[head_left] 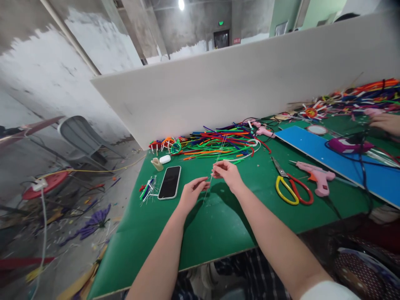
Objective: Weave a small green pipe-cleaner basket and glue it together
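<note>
A few thin, pale wires (pixel 221 149) slant from upper right to lower left between my hands, above the green tabletop. My right hand (pixel 227 173) pinches them near their middle with thumb and fingertips. Lower down, my left hand (pixel 194 191) has its fingertips closed together at the same wires. Their lower ends hang just past my left fingers. Behind my hands lies a pile of coloured pipe cleaners (pixel 206 146). To the left of my left hand is a phone (pixel 170 182) with a dark screen, beside a small bunch of white and coloured short sticks (pixel 150 191).
Scissors (pixel 293 189) with yellow and red handles and a pink glue gun (pixel 320 177) lie to the right. Beyond them are a blue board (pixel 331 156), a purple glue gun (pixel 350 145) and another person's hand (pixel 386 123). A white partition (pixel 200 96) borders the table's back.
</note>
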A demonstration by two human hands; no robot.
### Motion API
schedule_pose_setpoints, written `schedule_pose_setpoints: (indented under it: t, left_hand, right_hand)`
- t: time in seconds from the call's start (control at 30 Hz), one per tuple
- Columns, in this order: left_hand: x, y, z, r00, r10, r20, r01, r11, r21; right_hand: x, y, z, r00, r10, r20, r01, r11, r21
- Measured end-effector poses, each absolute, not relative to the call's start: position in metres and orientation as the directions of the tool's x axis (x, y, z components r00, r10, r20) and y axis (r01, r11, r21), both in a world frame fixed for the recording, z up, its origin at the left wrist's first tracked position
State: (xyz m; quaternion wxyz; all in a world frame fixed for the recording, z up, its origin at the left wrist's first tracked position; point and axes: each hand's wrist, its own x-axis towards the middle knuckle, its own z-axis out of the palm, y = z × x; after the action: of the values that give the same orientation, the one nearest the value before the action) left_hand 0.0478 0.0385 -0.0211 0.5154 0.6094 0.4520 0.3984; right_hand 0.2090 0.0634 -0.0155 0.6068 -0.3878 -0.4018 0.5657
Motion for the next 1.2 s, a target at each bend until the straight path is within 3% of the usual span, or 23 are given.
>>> schedule_pose_setpoints:
  t: [0.2, 0.6, 0.83, 1.2]
  left_hand:
    - [0.0591, 0.0328, -0.0207, 0.238, 0.962, -0.134, 0.056, 0.124, 0.991]
    - [0.0579, 0.0316, -0.0153, 0.268, 0.951, -0.151, 0.106, 0.127, 0.986]
    - [0.0579, 0.0298, -0.0137, 0.287, 0.948, -0.135, 0.156, 0.093, 0.983]
    - [0.0572, 0.0269, -0.0120, 0.410, 0.880, -0.238, 0.218, 0.159, 0.963]
  right_hand:
    - [0.2024, 0.0628, -0.0238, -0.036, 0.999, 0.041, -0.340, 0.026, -0.940]
    - [0.2027, 0.0610, -0.0221, -0.088, 0.996, 0.031, -0.321, 0.001, -0.947]
    - [0.2057, 0.0633, -0.0223, -0.052, 0.999, 0.008, -0.343, -0.010, -0.939]
    - [0.2097, 0.0675, -0.0249, 0.034, 0.999, -0.031, -0.323, -0.018, -0.946]
